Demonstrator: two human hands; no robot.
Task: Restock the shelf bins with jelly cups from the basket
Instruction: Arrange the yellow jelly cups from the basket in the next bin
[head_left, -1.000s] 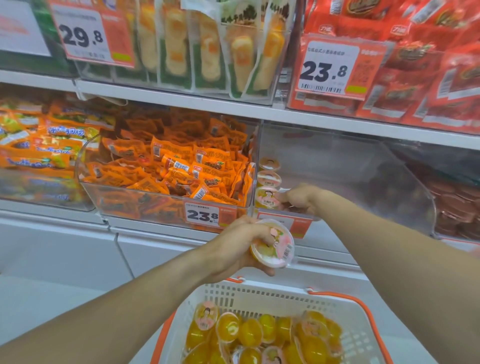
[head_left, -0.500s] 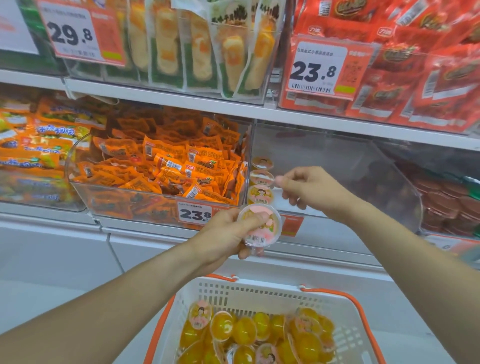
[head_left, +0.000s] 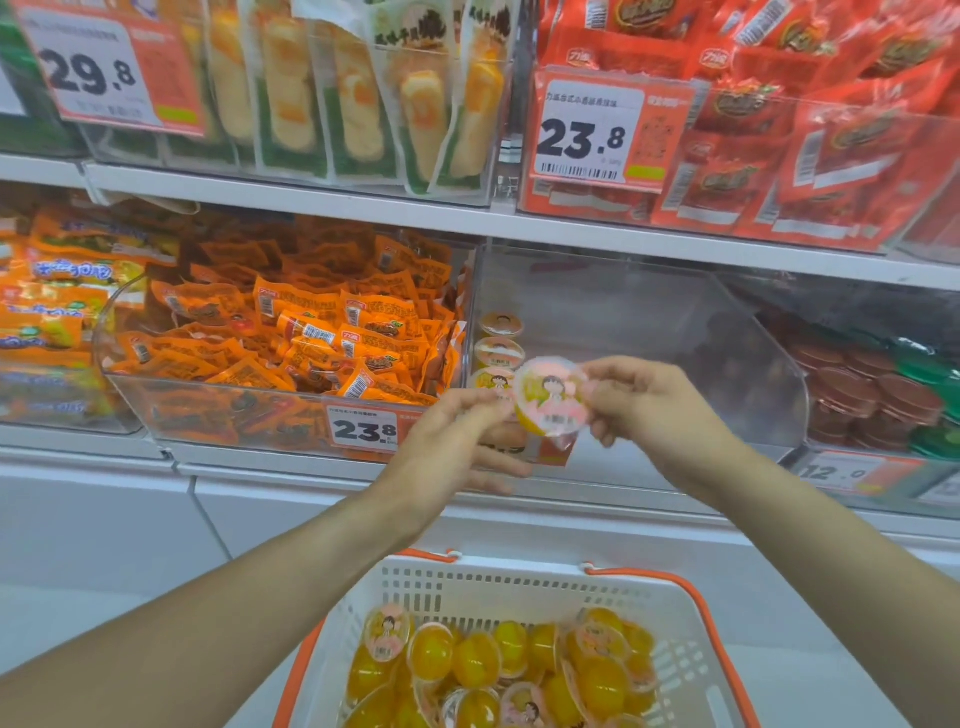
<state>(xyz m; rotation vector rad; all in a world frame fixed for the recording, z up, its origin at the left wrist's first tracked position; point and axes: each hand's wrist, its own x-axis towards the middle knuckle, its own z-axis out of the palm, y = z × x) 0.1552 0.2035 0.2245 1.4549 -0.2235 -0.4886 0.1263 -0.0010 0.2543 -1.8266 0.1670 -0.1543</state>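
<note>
Nearest to the camera, at the bottom of the view, stands a white plastic basket (head_left: 691, 670) with orange handles. Inside it lies a heap of yellow jelly cups (head_left: 498, 670); some show the clear rounded bottom, others show the pink lid with a cartoon figure.

Above the basket, both bare forearms reach forward to the shelf. The left hand (head_left: 449, 447) and the right hand (head_left: 649, 402) meet at one jelly cup (head_left: 551, 396), which is held in the air in front of the clear bin. The lid of this cup faces the camera. The right hand pinches the right edge of the cup between thumb and fingers. The fingertips of the left hand are at the left edge of the cup, but the blur does not let me tell if they really grip it.

Behind the hands is the clear plastic bin (head_left: 675, 332) on the middle shelf. Three jelly cups (head_left: 500, 348) stand in a row along its left wall, from near to far; the nearest one is partly hidden by the held cup. The rest of the bin looks bare.

To the left of it is a bin full of orange snack packets (head_left: 311, 332), with a price tag (head_left: 363, 428) reading 23.8 on the front. To the right a bin holds dark brown cups (head_left: 857, 389).

Farther up, the top shelf carries pale snack packs (head_left: 358, 93) with green bottoms and red packets (head_left: 810, 130), with tags 29.8 and 23.8.
</note>
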